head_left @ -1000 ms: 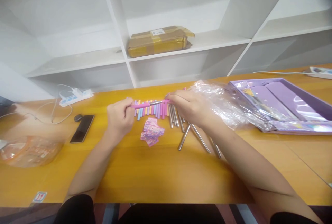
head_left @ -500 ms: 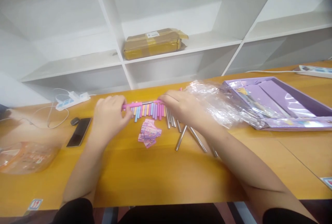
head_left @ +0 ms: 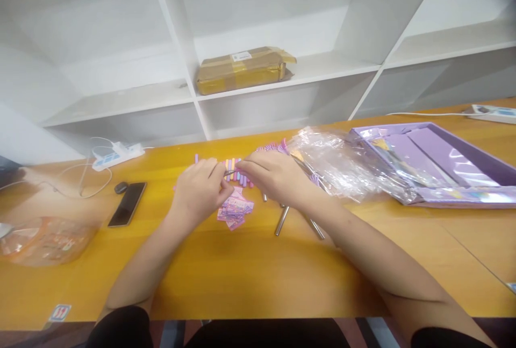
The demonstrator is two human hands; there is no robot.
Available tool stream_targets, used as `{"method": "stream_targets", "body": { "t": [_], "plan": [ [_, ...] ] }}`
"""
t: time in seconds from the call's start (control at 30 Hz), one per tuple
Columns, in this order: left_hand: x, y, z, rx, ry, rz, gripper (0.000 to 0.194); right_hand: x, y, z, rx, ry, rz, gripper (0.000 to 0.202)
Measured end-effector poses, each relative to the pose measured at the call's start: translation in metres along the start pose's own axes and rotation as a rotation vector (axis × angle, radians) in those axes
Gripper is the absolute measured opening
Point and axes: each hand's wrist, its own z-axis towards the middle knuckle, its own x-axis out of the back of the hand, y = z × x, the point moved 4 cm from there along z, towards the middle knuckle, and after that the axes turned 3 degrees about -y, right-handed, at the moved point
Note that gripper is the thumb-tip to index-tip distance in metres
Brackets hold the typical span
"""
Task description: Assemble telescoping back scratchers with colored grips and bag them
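My left hand [head_left: 202, 187] is closed around a thin stick whose bare metal section [head_left: 228, 172] shows between my hands. My right hand [head_left: 278, 176] is closed on the other end, its fingertips beside the left ones. A purple tip [head_left: 196, 158] sticks up above my left hand; I cannot tell whether it belongs to the held stick. Beyond and under my hands lies a row of pink, purple, yellow and blue sticks [head_left: 242, 177], partly hidden. Small printed pink cards [head_left: 234, 209] lie in front. Loose metal tubes [head_left: 282, 221] lie below my right hand. Purple striped pieces [head_left: 272, 147] show behind it.
Clear plastic wrapping [head_left: 330, 160] and an open purple box [head_left: 467, 196] lie to the right. On the left are a phone [head_left: 128, 204], a small black object [head_left: 121, 187], a power strip [head_left: 116, 158] and an orange clear bag [head_left: 52, 240]. A taped carton [head_left: 242, 73] sits on the shelf.
My left hand has moved right, close to my right hand, so much less of the pink-and-metal stick shows between them. Purple striped pieces now show behind my right hand.
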Motion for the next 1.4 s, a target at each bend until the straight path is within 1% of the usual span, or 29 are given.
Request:
{"method": "stream_targets", "body": {
  "t": [0.07, 0.2, 0.3, 0.4, 0.47, 0.53, 0.67, 0.77, 0.83, 0.97, 1.03, 1.13, 1.2, 1.27, 1.33, 1.4],
  "plan": [
    [-0.001, 0.003, 0.001, -0.034, -0.016, 0.016, 0.012, 0.001, -0.002, 0.000, 0.024, -0.002, 0.000, 0.020],
    [-0.005, 0.003, 0.003, -0.104, -0.089, -0.004, 0.023, 0.007, 0.002, -0.002, 0.033, 0.039, -0.011, 0.021],
    [-0.008, -0.001, 0.003, -0.062, -0.160, -0.006, 0.022, 0.010, 0.005, -0.002, 0.038, 0.077, -0.064, 0.024],
    [-0.010, -0.005, 0.001, 0.007, -0.193, -0.001, 0.019, 0.011, 0.006, -0.002, 0.044, 0.130, -0.111, 0.024],
    [-0.010, -0.005, 0.001, 0.026, -0.188, -0.008, 0.016, 0.010, 0.007, -0.002, 0.045, 0.169, -0.136, 0.024],
    [-0.009, -0.006, 0.001, 0.021, -0.160, -0.007, 0.016, 0.009, 0.008, -0.004, 0.041, 0.196, -0.147, 0.023],
    [-0.009, -0.009, 0.003, -0.019, -0.106, 0.026, 0.019, 0.008, 0.012, -0.008, 0.056, 0.232, -0.157, 0.024],
    [-0.010, -0.011, 0.005, -0.062, -0.076, 0.029, 0.019, 0.009, 0.013, -0.012, 0.111, 0.312, -0.230, 0.022],
    [-0.011, -0.013, 0.005, -0.078, -0.063, 0.022, 0.018, 0.010, 0.014, -0.013, 0.122, 0.346, -0.265, 0.020],
    [-0.010, -0.016, 0.006, -0.062, -0.049, 0.017, 0.021, 0.006, 0.018, -0.014, 0.076, 0.313, -0.217, 0.022],
    [-0.008, -0.020, 0.006, -0.041, -0.038, 0.028, 0.024, 0.006, 0.020, -0.015, 0.074, 0.329, -0.189, 0.024],
    [-0.008, -0.033, 0.006, 0.024, -0.046, 0.046, 0.026, 0.008, 0.031, -0.019, 0.053, 0.373, -0.188, 0.027],
    [-0.008, -0.050, 0.004, 0.101, -0.033, 0.061, 0.025, 0.010, 0.046, -0.025, 0.014, 0.389, -0.187, 0.026],
    [-0.008, -0.072, 0.001, 0.197, -0.006, 0.051, 0.025, 0.013, 0.067, -0.032, -0.036, 0.401, -0.179, 0.021],
    [-0.006, -0.099, -0.004, 0.313, 0.008, 0.008, 0.027, 0.020, 0.095, -0.044, -0.101, 0.436, -0.186, 0.015],
    [-0.002, -0.128, -0.010, 0.432, 0.011, -0.021, 0.030, 0.032, 0.127, -0.060, -0.172, 0.518, -0.238, 0.020]
  ]
}}
